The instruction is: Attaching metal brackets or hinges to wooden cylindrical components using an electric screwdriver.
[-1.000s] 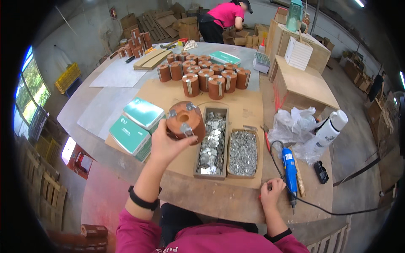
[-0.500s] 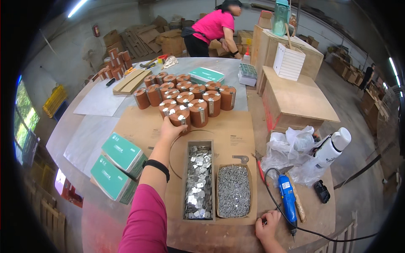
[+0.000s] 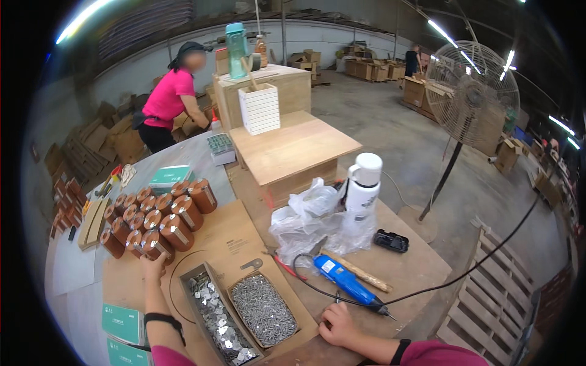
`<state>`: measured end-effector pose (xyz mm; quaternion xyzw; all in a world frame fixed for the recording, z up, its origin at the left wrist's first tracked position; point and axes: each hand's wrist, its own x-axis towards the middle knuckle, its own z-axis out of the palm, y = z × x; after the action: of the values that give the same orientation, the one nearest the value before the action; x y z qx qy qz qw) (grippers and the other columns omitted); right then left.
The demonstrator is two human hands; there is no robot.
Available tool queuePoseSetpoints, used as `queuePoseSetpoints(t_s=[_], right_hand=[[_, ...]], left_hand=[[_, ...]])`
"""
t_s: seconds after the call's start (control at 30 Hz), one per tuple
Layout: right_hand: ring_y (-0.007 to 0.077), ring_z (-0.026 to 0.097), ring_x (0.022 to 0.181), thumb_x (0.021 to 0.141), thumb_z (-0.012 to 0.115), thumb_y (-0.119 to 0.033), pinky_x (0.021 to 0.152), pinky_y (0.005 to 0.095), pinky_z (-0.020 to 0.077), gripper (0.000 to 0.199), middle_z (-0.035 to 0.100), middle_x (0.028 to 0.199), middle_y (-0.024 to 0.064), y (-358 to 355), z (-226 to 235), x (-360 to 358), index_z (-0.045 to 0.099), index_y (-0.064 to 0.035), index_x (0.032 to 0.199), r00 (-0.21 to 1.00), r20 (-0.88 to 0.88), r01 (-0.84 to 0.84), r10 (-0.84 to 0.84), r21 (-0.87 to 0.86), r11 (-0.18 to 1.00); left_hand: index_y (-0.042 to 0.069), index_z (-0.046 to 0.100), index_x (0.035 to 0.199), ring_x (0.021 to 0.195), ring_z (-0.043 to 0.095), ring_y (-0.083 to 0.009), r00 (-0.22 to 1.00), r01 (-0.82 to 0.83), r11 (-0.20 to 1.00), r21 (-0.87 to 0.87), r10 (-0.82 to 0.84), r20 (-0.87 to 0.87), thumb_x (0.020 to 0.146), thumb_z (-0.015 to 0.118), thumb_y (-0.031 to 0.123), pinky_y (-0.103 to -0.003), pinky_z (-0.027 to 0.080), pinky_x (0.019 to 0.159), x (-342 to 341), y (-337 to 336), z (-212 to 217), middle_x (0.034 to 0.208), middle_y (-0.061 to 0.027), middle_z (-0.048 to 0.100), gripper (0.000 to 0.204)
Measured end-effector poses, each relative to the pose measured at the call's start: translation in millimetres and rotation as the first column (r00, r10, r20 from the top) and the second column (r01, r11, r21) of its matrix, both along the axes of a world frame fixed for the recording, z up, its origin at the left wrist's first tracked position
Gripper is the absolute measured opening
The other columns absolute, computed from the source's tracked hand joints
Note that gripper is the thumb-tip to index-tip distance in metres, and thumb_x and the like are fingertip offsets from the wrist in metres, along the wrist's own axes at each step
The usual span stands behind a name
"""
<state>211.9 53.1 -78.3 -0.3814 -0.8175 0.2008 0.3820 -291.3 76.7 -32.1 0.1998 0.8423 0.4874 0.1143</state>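
My left hand (image 3: 152,266) reaches forward over the cardboard sheet (image 3: 226,235), its fingers on the nearest brown spool (image 3: 157,246). That spool stands at the front of a cluster of several like spools (image 3: 168,210). My right hand (image 3: 337,323) lies curled on the table edge near me, holding nothing. It is just beside the tip of a blue corded power tool (image 3: 343,280).
Two open trays lie by my arms, one of flat metal pieces (image 3: 213,311), one of small nails (image 3: 262,308). A crumpled plastic bag (image 3: 305,219), white bottle (image 3: 364,183), wooden box (image 3: 293,146) and teal boxes (image 3: 122,323) surround them. A person in pink (image 3: 168,100) works beyond; a fan (image 3: 470,91) stands right.
My left hand carried a brown spool from above the trays forward and set it among the cluster. My view has swung right. The right hand stayed at the table edge.
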Motion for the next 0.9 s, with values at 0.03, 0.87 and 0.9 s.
queuePoseSetpoints(t_s=[0.03,0.87,0.9], right_hand=[[0.0275,0.043,0.072,0.061,0.057,-0.009,0.064,0.0359,0.0384,0.011,0.047,0.074,0.0091,-1.2,-0.6,0.9,0.048,-0.0056,0.065,1.0,0.002,0.019,-0.019,0.0,1.0],[0.0311,0.048,0.089,0.059,0.053,0.002,0.079,0.0384,0.0378,0.012,0.054,0.093,0.0157,6.1,-17.3,4.6,0.045,-0.0031,0.067,0.976,-0.116,-0.183,0.184,0.023,0.983],[0.0308,0.048,0.091,0.06,0.053,0.002,0.081,0.0377,0.0375,0.011,0.054,0.095,0.0159,6.3,-19.3,2.7,0.047,-0.0029,0.068,0.969,-0.142,-0.208,0.204,-0.01,0.978]], left_hand=[[0.001,0.032,0.119,0.08,0.057,-0.0247,0.986,0.085,0.995,0.047,-0.091,0.137,0.066,0.07,0.027,-0.03,0.048,0.055,8.5,-5.5,13.7,0.102,-0.0189,0.053,0.07],[0.0,0.048,0.113,0.105,0.05,-0.0327,0.756,-0.441,0.88,-0.175,0.259,-0.601,0.066,0.069,0.026,-0.037,0.041,0.087,135.2,-406.1,112.3,0.111,-0.0214,0.053,0.058],[0.0,0.049,0.112,0.104,0.05,-0.0329,0.766,-0.452,0.873,-0.184,0.274,-0.581,0.066,0.069,0.027,-0.037,0.041,0.087,140.3,-416.0,108.7,0.11,-0.0208,0.053,0.057]])
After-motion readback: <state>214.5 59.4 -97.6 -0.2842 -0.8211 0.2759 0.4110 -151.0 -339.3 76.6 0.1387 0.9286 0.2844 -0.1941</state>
